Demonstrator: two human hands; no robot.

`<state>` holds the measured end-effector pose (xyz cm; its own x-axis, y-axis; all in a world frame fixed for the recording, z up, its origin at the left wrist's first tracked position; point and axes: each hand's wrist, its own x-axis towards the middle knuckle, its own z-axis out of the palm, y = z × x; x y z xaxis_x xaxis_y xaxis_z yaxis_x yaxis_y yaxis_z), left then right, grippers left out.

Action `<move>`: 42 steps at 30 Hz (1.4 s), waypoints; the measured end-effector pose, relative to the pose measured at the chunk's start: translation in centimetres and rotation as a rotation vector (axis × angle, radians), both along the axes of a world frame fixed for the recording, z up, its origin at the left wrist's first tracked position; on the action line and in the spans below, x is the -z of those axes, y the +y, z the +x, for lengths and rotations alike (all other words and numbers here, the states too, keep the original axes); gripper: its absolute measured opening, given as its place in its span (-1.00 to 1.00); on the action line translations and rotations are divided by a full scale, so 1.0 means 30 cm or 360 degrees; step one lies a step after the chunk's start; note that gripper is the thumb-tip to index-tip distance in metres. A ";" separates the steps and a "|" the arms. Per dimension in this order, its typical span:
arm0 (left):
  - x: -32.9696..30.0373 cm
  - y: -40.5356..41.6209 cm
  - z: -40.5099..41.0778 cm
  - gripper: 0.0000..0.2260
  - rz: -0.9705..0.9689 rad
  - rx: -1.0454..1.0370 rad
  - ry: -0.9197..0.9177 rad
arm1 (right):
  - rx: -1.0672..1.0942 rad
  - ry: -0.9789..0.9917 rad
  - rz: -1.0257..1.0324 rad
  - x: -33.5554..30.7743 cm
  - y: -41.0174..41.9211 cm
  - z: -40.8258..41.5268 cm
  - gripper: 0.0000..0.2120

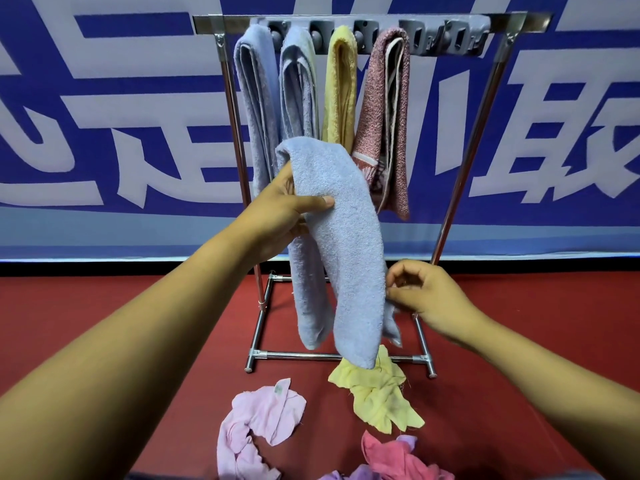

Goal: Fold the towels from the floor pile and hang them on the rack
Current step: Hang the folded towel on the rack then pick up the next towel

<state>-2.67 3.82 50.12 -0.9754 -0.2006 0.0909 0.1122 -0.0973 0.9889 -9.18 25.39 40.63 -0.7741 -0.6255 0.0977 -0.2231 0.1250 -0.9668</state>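
Note:
My left hand [287, 209] grips a folded light blue towel [346, 244] near its fold, with the thumb on the front, so both halves hang down in front of the rack. My right hand [420, 294] pinches the towel's right edge lower down. The metal rack [460, 188] stands behind, its top bar carrying several folded towels: two light blue [254, 98] [298, 91], one yellow [341, 84] and one speckled red [384, 109]. On the red floor lie a crumpled yellow towel [377, 393], a pink towel [256, 424] and a darker pink one [394, 455].
The rack's base frame [332, 356] rests on the red floor just beyond the pile. A blue and white banner wall [104, 116] runs behind the rack. The right part of the top bar [446, 36] holds bare grey clips. A purple cloth [332, 474] peeks in at the bottom edge.

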 end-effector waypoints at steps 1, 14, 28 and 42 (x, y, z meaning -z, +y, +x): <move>-0.003 0.004 0.001 -0.52 0.0033 -0.0001 0.0012 | -0.0016 0.0036 -0.0023 0.002 0.001 0.001 -0.74; -0.019 0.019 -0.003 -0.51 0.0087 -0.0012 0.0027 | 0.0200 0.0239 0.0161 0.011 -0.015 0.031 -0.78; -0.042 0.026 -0.008 -0.50 -0.0039 -0.0017 0.0015 | 0.0142 0.0199 0.0360 0.029 -0.020 -0.017 -0.63; -0.046 0.030 -0.020 -0.44 0.0082 0.0023 0.0033 | -0.0169 -0.0166 0.0499 0.053 -0.027 0.026 -0.70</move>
